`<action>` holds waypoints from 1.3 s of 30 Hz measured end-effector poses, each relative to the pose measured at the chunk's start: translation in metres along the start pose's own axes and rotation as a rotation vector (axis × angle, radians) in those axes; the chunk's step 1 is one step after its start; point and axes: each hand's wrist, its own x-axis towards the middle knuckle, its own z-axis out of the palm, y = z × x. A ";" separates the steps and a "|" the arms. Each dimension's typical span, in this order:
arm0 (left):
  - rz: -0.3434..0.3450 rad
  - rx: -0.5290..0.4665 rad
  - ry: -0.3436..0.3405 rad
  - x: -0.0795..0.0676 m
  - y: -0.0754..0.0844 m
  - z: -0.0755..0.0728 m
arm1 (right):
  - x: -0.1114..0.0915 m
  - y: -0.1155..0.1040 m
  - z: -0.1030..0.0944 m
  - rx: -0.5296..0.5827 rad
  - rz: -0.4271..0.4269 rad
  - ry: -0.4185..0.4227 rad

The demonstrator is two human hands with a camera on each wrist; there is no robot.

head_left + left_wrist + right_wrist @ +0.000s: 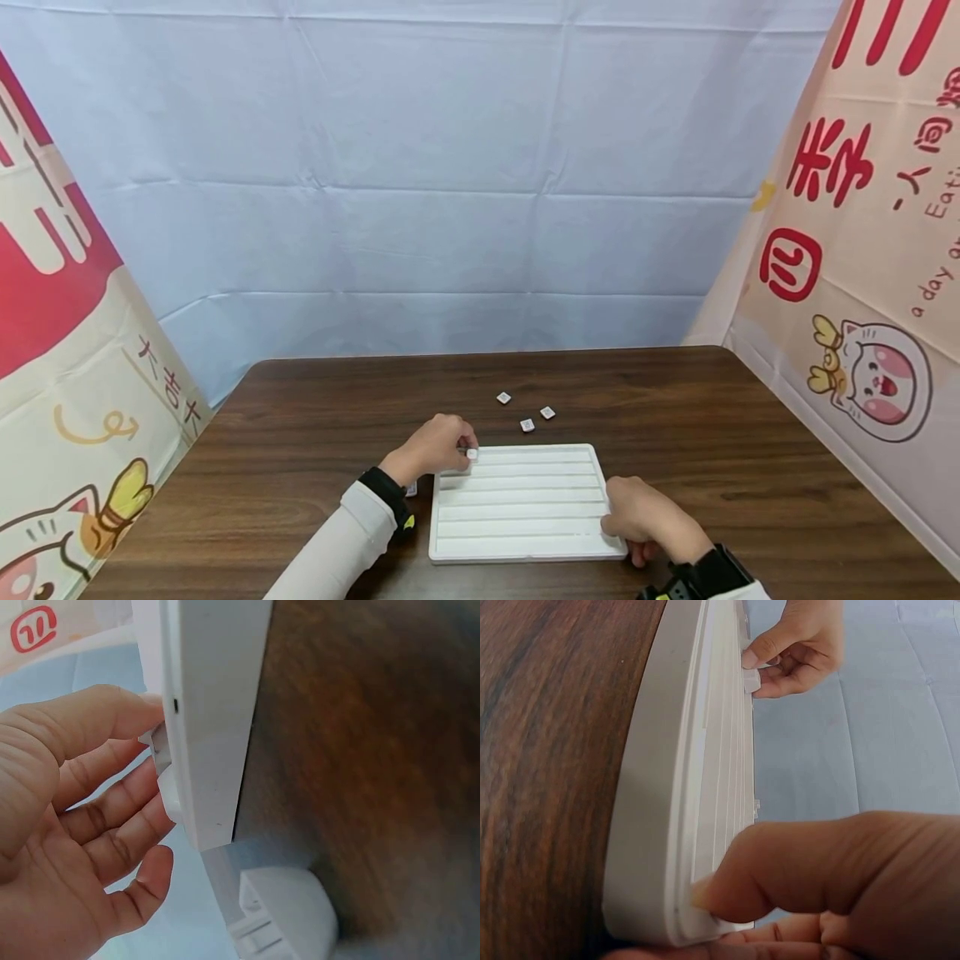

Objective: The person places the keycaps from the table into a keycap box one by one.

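A white board (525, 504) with several raised horizontal ridges lies flat on the table. My left hand (437, 446) is over its far left corner and pinches a small white tile (472, 454) between thumb and fingers. In the right wrist view this tile (751, 679) is right at the board's far edge. With the thumb on the top face and the fingers beneath, my right hand (651, 518) grips the board's near right side. Another white tile (411, 490), partly hidden by the left wrist, lies beside the board; in the left wrist view this piece (296, 911) shows a hollow side.
Beyond the board, three small white tiles with dark marks lie loose: one tile (504, 398) farthest back, a second (547, 412) to the right, a third (527, 426) nearest. The brown wooden table (315, 433) ends at a pale blue cloth (427, 208); printed cloths hang on both sides.
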 end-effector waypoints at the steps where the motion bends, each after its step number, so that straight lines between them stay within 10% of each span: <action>1: 0.001 0.001 0.000 0.000 -0.001 0.000 | 0.000 0.000 0.000 0.003 0.000 -0.003; 39: 0.004 0.025 0.026 -0.002 -0.002 0.001 | 0.000 0.000 0.001 -0.012 -0.010 -0.003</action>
